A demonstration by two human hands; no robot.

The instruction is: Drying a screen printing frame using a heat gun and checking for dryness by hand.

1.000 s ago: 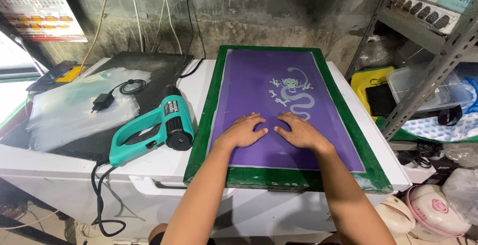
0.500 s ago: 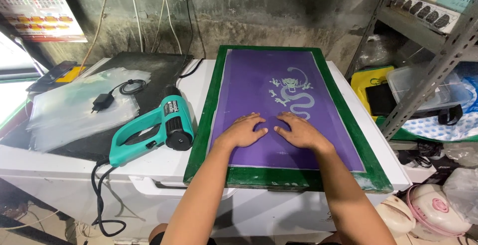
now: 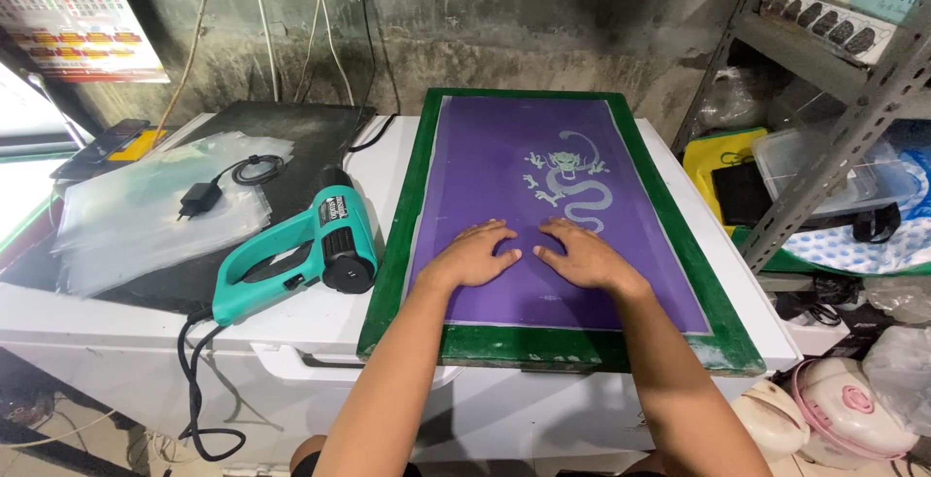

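A green-framed printing screen (image 3: 398,235) with purple mesh lies flat on a white chest-like surface (image 3: 291,336). A pale dragon design (image 3: 567,181) sits in the mesh's upper half. My left hand (image 3: 473,256) and my right hand (image 3: 580,256) press flat on the purple mesh just below the dragon, fingers spread slightly, fingertips almost touching each other. Neither hand holds anything.
A teal heat gun (image 3: 305,249) lies left of the frame, its black cord (image 3: 194,395) hanging over the front edge. Clear plastic sheets (image 3: 136,215) with a black charger (image 3: 199,196) lie further left. A metal shelf rack (image 3: 844,109) with containers stands on the right.
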